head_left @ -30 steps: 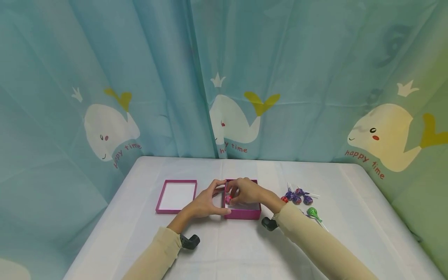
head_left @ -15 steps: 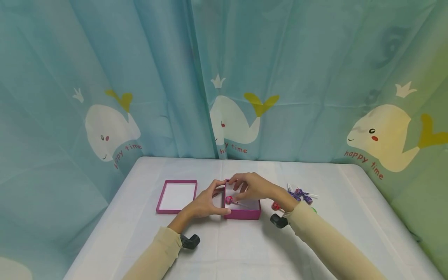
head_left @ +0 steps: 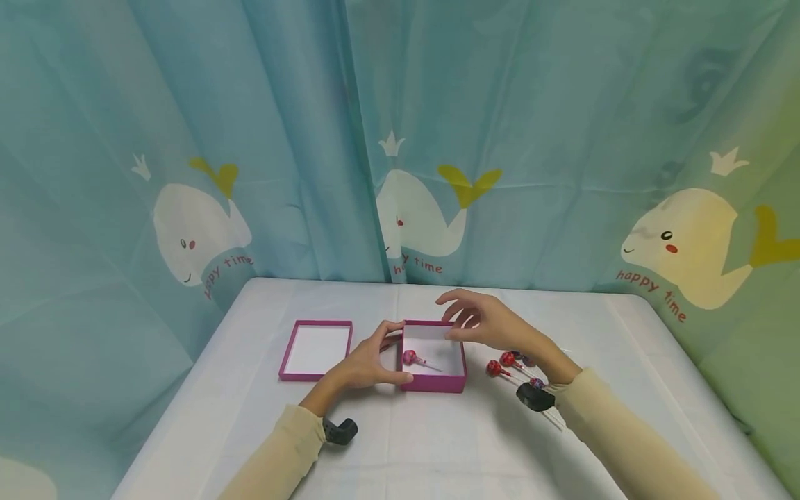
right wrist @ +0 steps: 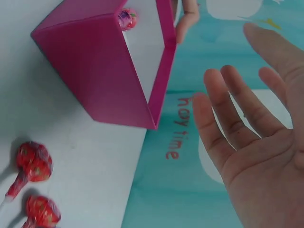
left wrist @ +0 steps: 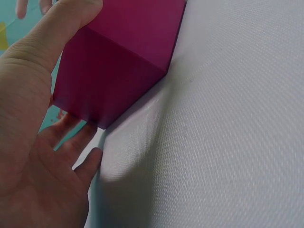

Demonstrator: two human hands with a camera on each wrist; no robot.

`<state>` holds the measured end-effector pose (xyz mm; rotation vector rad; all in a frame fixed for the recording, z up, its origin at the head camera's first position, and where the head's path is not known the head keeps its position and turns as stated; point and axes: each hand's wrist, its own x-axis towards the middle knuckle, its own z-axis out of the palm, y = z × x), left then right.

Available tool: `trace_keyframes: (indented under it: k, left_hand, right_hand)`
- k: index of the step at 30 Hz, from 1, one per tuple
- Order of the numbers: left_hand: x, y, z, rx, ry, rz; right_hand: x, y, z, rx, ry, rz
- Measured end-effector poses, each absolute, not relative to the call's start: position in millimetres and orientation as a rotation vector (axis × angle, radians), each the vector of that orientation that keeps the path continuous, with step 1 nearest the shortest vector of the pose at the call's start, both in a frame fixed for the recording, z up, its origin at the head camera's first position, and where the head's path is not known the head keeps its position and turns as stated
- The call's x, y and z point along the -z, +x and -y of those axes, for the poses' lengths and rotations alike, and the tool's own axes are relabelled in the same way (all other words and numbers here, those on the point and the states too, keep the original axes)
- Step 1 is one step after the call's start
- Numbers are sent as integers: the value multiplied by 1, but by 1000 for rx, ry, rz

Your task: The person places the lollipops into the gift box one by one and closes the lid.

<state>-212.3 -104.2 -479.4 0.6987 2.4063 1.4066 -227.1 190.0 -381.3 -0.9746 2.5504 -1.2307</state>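
A magenta box [head_left: 434, 383] with a white inside stands open on the table. In it lies one pink-wrapped lollipop [head_left: 410, 357], its stick pointing right. My left hand [head_left: 365, 357] holds the box at its left end, thumb on the front wall [left wrist: 128, 38] and fingers toward the back. Over the box's back right corner hovers my right hand [head_left: 490, 321], fingers loosely bent with nothing between them. The right wrist view shows that hand [right wrist: 266, 142] apart from the box, palm visible.
A magenta-rimmed lid [head_left: 315, 351] lies left of the box, white inside up. Right of the box are several lollipops, among them a red one [head_left: 494, 368]; my right forearm hides part of them. A whale-print curtain [head_left: 300, 139] hangs behind the table.
My right hand has let go of the pink lollipop inside the box, then risen and moved right and back. The left hand has kept its place on the box.
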Motion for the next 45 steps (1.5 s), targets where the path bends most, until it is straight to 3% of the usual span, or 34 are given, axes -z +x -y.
trace_keyframes:
  k: [14,29,45]
  left_hand:
    - [477,-212,104,-1407,715,-2405]
    - [478,-213,104,-1402,707,-2407]
    - [483,-212,105,-1404,671,-2405]
  right_hand:
    - [392,-203,-266,1331,-811,-2689]
    - [435,-159,-340,1314,-645,-2863]
    - [468,-147,-367,1221,-521,-2803]
